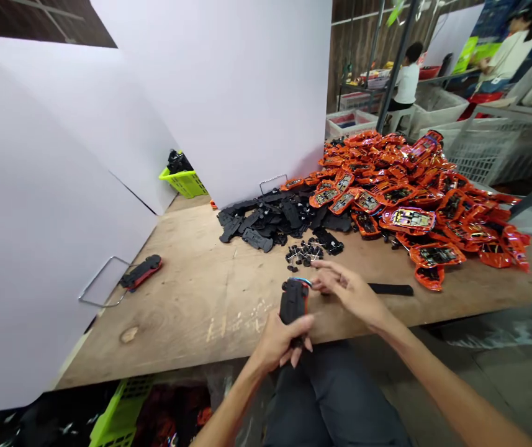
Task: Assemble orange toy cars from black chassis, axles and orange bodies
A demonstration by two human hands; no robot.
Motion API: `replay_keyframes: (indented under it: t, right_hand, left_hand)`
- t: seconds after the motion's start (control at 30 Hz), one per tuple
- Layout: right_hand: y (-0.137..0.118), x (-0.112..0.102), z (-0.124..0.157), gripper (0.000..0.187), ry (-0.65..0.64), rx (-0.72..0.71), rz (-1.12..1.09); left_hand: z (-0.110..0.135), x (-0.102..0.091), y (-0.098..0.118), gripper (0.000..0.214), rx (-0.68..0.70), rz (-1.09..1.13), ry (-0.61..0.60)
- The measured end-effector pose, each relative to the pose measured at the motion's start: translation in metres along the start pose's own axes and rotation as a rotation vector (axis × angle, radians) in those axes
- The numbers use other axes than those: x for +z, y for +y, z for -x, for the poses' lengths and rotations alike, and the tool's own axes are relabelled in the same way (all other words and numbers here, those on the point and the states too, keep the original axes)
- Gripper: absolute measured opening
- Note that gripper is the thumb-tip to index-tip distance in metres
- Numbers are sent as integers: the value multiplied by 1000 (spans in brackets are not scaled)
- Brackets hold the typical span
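Nearest, the left hand point(280, 343) is clamped around a black-and-orange toy car point(293, 304), which stands upright above the near edge of the plywood table point(154, 335), just past the person's dark trousers point(331, 397). The right hand point(349, 295) reaches across, its fingers point(324, 277) bunched together at the car's far end (touching it or just beside it, too close to tell). To the right lies a black strip point(391, 289). Out on the left of the table, a second toy car point(141, 272) rests against a bent wire frame point(102, 282). Farther on sit a small cluster of black wheels point(303, 253), a heap of black car chassis point(270, 217) and, to the right, a large pile of glossy orange car bodies point(410, 192). White panels point(210, 81) rise along the left and far sides, a green basket point(184, 184) in their gap. Far right, two co-workers point(406, 81) sit among crates.
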State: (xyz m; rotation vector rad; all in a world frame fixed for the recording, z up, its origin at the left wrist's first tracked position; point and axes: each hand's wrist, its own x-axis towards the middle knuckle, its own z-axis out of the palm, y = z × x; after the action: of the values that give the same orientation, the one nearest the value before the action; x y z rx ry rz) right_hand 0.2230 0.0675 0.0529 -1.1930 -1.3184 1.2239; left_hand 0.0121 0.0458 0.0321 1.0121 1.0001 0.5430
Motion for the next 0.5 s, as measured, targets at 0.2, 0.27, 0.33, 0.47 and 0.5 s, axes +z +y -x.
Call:
replay_keyframes:
  t: [0.2,0.27,0.33,0.47,0.5]
  right_hand:
    - [57,-52,-7,47,241,-14,247]
    - [64,-71,-5,45,268,-38,325]
    - [64,-90,-9,40,340,-102,437]
    - [53,-120,-38,33,416,-255,660]
    - [50,-122,-48,31,395,-278,683]
  left_hand:
    - [-6,-96,37,68,17,-162,585]
    - [3,-161,56,68,-14,-471,861]
    - [15,-224,68,65,-81,-862,1124]
    - [27,-289,73,57,-70,-1221,1400]
    - [25,-289,73,54,-37,-1218,1436]
